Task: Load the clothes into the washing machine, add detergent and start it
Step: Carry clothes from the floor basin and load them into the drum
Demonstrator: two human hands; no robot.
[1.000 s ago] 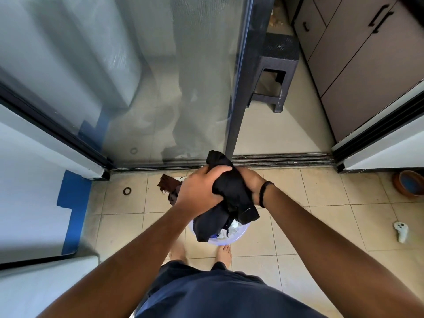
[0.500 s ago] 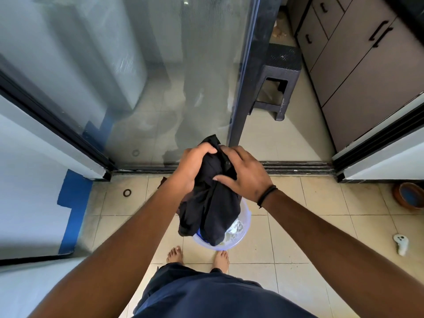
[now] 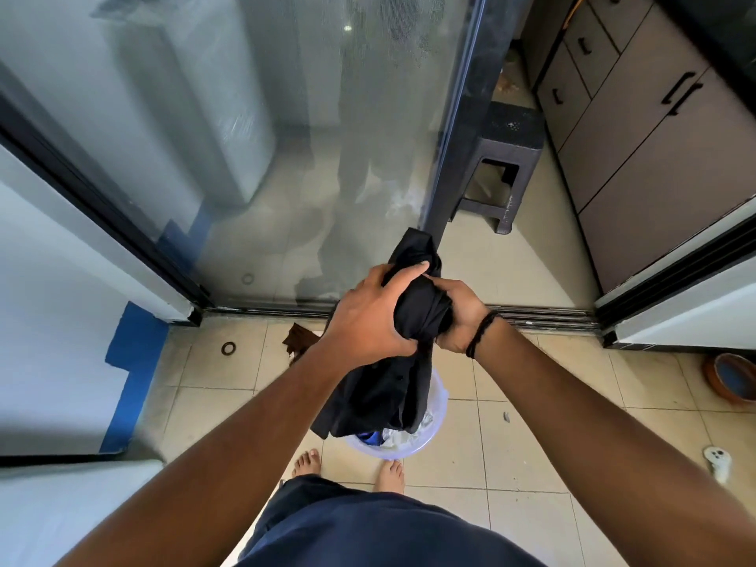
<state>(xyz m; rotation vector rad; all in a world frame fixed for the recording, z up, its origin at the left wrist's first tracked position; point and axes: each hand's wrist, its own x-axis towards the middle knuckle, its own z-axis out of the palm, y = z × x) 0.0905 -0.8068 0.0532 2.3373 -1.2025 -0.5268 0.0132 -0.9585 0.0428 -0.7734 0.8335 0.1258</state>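
1. Half a second on, both hands had closed tighter round the black garment [image 3: 413, 321], the right hand [image 3: 458, 317] shifting from resting over the cloth to gripping it from the side.
2. At the moment pictured, the left hand [image 3: 368, 317] had its fingers curled over the top of the bunched cloth and its thumb underneath, holding it firmly.
3. On the other side, the right hand, a dark band [image 3: 482, 333] at its wrist, clasped the same bundle with its fingers wrapped into the folds.
4. One end of the garment stood up above the hands, and the rest hung down over a pale plastic tub [image 3: 433, 444] on the floor between the person's bare feet [image 3: 307, 464].
5. Most of the tub's contents were hidden by the hanging cloth; only scraps of blue and white fabric showed at its rim.
6. A brown item [image 3: 298, 341] on the floor was partly covered by the left forearm and hard to identify.
7. Behind the glass sliding door [image 3: 286, 157] a tall white appliance [image 3: 221, 116] appeared only as a blurred shape.
8. Beige tiles [image 3: 552, 382] covered the floor, with a dark plastic stool [image 3: 503, 157] beyond the door track, brown cabinets [image 3: 638, 137] to the right, a clay bowl [image 3: 728, 382] at the right edge, and a small ring [image 3: 228, 348] lying near the blue-edged wall [image 3: 131, 362].
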